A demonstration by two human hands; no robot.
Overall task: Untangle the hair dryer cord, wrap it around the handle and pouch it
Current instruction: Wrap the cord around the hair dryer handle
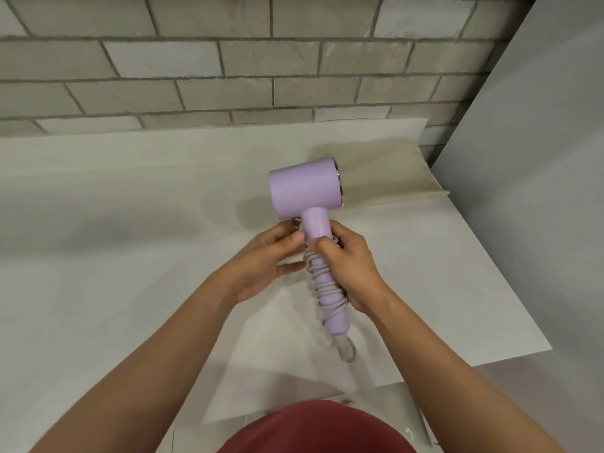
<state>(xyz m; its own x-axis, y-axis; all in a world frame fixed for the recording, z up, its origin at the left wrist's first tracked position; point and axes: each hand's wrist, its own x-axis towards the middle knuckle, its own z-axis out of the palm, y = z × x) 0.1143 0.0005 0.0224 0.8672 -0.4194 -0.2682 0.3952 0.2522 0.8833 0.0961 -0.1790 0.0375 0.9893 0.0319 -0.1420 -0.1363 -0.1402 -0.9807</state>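
Observation:
A lilac hair dryer (305,191) is held above the table with its head up and its handle pointing down toward me. Its grey cord (322,282) is wound in several loose turns around the handle, and a short loop hangs below the handle's end. My right hand (348,266) grips the handle from the right, its fingers over the upper turns. My left hand (273,256) holds the handle from the left, thumb pressed near the top of the winding. The plug is hidden. No pouch is in view.
A pale grey table (114,256) covered with a sheet runs to a grey brick wall (228,60) behind. A grey panel (539,191) stands at the right. The sheet's right edge (510,289) ends near that panel. My red shirt shows at the bottom.

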